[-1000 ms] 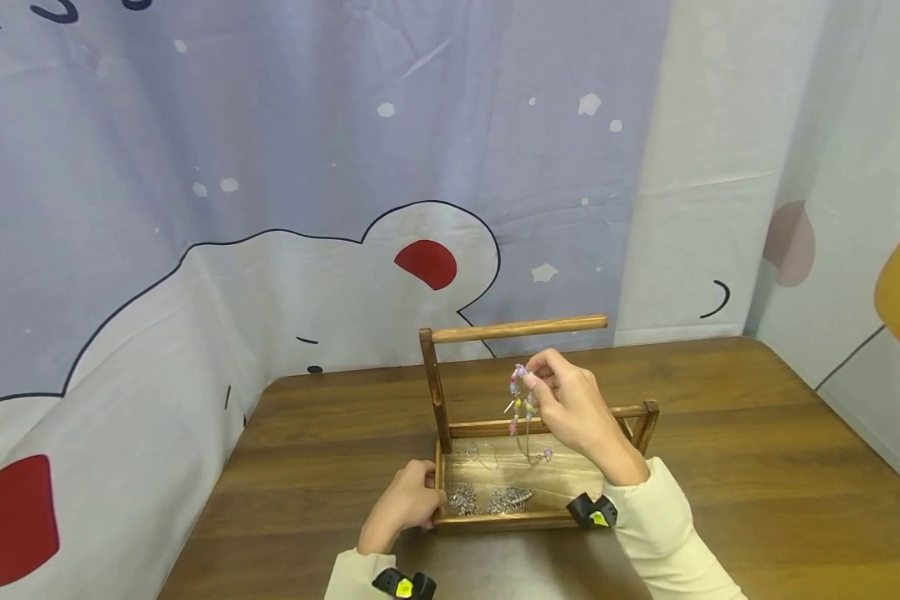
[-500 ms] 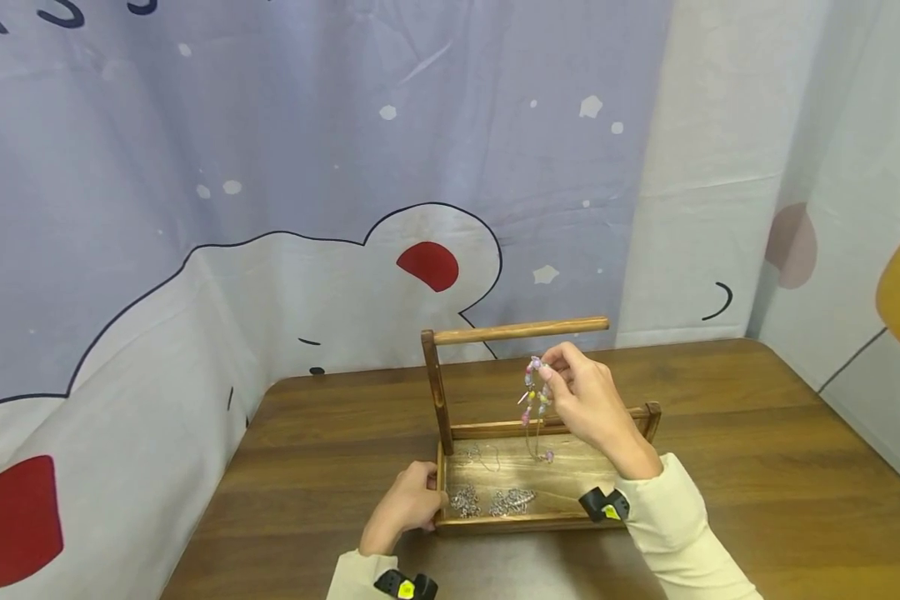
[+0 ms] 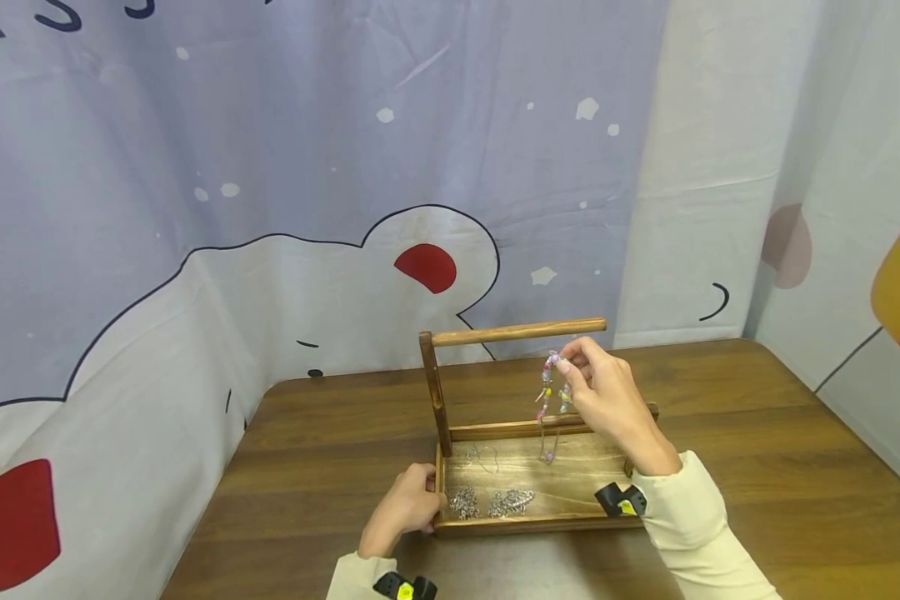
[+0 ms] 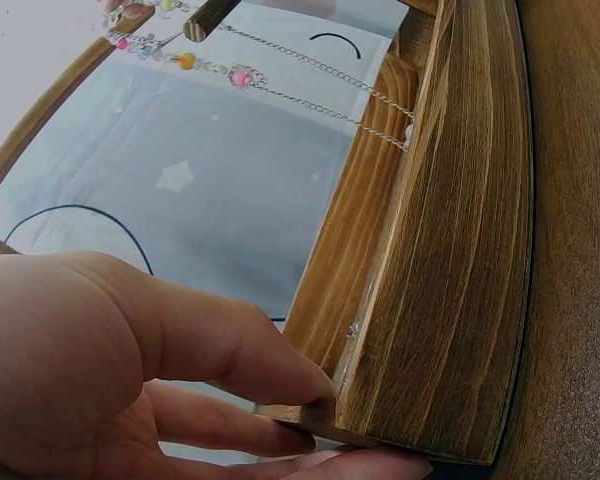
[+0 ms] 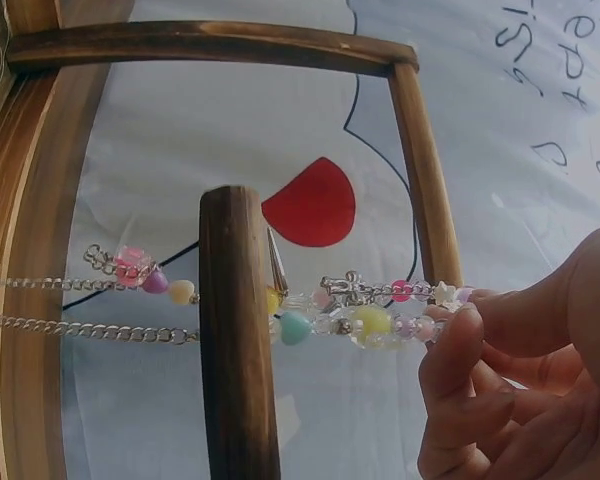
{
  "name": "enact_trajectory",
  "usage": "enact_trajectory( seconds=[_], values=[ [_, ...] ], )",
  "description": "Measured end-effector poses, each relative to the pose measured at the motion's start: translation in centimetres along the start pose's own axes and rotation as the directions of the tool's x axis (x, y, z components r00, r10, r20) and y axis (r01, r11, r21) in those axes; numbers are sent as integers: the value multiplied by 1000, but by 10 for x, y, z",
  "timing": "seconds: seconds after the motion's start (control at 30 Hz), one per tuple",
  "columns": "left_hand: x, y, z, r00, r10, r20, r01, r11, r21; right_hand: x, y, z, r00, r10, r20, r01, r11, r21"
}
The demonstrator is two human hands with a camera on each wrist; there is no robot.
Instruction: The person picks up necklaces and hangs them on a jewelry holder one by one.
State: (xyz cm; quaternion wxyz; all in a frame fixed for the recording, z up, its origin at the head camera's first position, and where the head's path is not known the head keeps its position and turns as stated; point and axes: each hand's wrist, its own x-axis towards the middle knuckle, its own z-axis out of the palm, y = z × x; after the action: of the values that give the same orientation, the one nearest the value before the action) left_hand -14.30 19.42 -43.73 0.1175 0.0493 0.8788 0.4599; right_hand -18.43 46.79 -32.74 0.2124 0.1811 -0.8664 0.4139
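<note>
My right hand [image 3: 607, 396] pinches a beaded necklace [image 3: 546, 385] between thumb and fingertips. Pastel beads and charms make up its top; two lengths of silver chain hang below, over the wooden stand's tray [image 3: 540, 526]. In the right wrist view, a dark wooden post [image 5: 238, 340] crosses in front of part of the beads. At the tray's left end my left hand [image 3: 405, 504] holds the wall, its thumb [image 4: 270, 355] at the corner and other fingers lower down. Two heaps of silver chain [image 3: 512, 502] and a thin chain [image 3: 483, 458] lie inside the tray.
From the tray's left end a wooden upright [image 3: 435, 392] carries a bar [image 3: 521, 332] that reaches right, just behind my right hand. The stand rests on a brown wooden table [image 3: 330, 450]. A printed curtain [image 3: 307, 167] hangs close behind the table.
My right hand has moved right and slightly up, carrying the necklace toward the free end of the bar. The left hand has stayed on the tray's end.
</note>
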Motion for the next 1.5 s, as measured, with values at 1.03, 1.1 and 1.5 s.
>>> enact_trajectory(
  seconds=[1.03,1.1,1.5],
  values=[
    [0,2,3,1000,-14,-11,14,999,53,8,22,-45,978,44,-205,-55,997,-51],
    [0,2,2,1000,-19,-7,19,998,53,10,22,-47,976,58,-211,-69,996,-48],
    [0,2,2,1000,-17,-14,18,996,83,22,26,-55,965,96,-243,-116,991,-68]
  ],
)
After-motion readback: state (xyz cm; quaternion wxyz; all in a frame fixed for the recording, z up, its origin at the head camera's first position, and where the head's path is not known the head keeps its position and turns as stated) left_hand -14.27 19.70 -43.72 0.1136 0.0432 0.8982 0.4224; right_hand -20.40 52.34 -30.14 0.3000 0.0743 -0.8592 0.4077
